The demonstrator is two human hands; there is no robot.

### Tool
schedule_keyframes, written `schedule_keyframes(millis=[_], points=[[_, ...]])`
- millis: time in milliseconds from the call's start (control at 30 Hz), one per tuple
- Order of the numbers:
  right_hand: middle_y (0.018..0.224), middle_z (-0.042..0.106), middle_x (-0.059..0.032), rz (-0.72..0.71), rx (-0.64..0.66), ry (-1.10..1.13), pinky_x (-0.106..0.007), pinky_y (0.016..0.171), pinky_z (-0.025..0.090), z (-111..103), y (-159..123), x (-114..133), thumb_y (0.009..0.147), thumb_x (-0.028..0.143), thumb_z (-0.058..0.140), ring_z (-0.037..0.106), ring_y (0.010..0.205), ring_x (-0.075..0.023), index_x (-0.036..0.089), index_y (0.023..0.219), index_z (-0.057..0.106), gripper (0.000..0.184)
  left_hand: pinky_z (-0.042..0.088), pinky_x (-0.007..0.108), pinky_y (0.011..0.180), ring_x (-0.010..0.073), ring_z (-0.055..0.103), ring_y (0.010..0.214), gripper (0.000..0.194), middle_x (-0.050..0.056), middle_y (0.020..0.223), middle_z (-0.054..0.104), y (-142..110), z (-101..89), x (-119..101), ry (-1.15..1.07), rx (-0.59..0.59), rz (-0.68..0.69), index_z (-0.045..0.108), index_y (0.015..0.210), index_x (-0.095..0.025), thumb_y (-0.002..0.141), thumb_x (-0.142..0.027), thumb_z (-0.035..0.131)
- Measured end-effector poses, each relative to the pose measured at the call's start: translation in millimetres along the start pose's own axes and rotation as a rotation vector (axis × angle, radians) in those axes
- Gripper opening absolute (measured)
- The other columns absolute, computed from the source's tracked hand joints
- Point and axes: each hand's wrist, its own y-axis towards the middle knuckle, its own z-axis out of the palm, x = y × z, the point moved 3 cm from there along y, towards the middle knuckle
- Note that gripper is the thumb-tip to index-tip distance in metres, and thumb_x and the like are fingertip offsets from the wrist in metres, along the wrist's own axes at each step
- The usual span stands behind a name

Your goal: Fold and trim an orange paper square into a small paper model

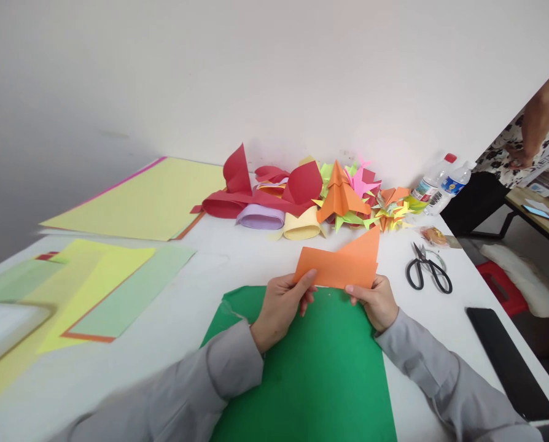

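Note:
A folded sheet of orange paper (334, 267) is held up between my two hands, with a pointed flap rising at its upper right. My left hand (286, 298) pinches its lower left corner, thumb on the near face. At the lower right, my right hand (374, 299) grips the same paper, its thumb lying along the bottom edge. Beneath both hands lies a large green sheet (311, 362) on the white table. Just beyond the paper stands a pile of folded paper pieces, among them an orange paper plane (341, 196).
Red paper shapes (231, 190) and paper rings stand along the wall. Yellow and green sheets (113, 294) lie left. To the right are black-handled scissors (426, 270), two bottles (444, 184), a wrapped snack (433, 236) and a black flat case (509, 362). Another person (527, 129) stands behind.

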Motion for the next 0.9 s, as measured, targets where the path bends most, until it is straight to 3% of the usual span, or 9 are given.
schedule_keyframes(millis=[100,200,333,500,700,900], points=[[0.043,0.059,0.0016,0.026,0.021,0.057,-0.021,0.044,0.037,3,0,-1,0.054,0.023,0.083,0.048,0.041,-0.0081,0.015,0.047,0.064,0.022,0.036,0.021,0.035,0.0082,0.044,0.037,0.038,-0.001,0.048,0.054,-2,2.9,-2,-0.010,0.087,0.029,0.058,0.056,-0.015,0.068,-0.050,0.065],[0.048,0.062,0.0003,0.068,0.070,0.094,-0.022,0.041,0.039,10,-5,-4,0.053,0.025,0.084,0.049,0.039,-0.0084,0.015,0.053,0.068,0.019,0.041,0.022,0.040,0.0096,0.047,0.043,0.030,-0.001,0.056,0.058,-9,10.8,-5,0.044,0.265,0.040,0.061,0.066,-0.016,0.063,-0.043,0.071],[0.057,0.067,-0.0041,0.080,0.240,0.060,-0.024,0.048,0.047,20,-13,-8,0.063,0.030,0.080,0.058,0.048,-0.0124,0.014,0.057,0.070,0.019,0.041,0.023,0.044,0.0098,0.048,0.045,0.031,-0.001,0.054,0.056,-17,17.5,-6,0.222,0.404,0.016,0.058,0.062,-0.016,0.072,-0.046,0.060],[0.060,0.070,-0.0035,0.092,0.192,0.016,-0.022,0.042,0.048,14,-9,-10,0.064,0.032,0.079,0.058,0.041,-0.0109,0.014,0.066,0.072,0.019,0.041,0.023,0.044,0.0103,0.048,0.045,0.039,-0.002,0.052,0.052,-14,14.0,-4,0.197,0.316,-0.022,0.055,0.060,-0.017,0.076,-0.053,0.052],[0.049,0.066,-0.0014,0.098,0.190,-0.039,-0.018,0.032,0.038,8,-2,-7,0.064,0.034,0.079,0.051,0.032,-0.0080,0.013,0.064,0.070,0.022,0.040,0.023,0.042,0.0097,0.047,0.043,0.039,-0.002,0.052,0.053,-11,10.9,-1,0.174,0.228,-0.019,0.057,0.061,-0.017,0.074,-0.054,0.057],[0.046,0.064,-0.0006,0.141,0.191,0.024,-0.017,0.032,0.035,8,-1,-7,0.062,0.035,0.079,0.048,0.030,-0.0067,0.014,0.061,0.066,0.025,0.039,0.022,0.040,0.0093,0.047,0.042,0.040,-0.002,0.052,0.054,-8,10.3,2,0.126,0.215,-0.021,0.058,0.060,-0.016,0.074,-0.054,0.058]])
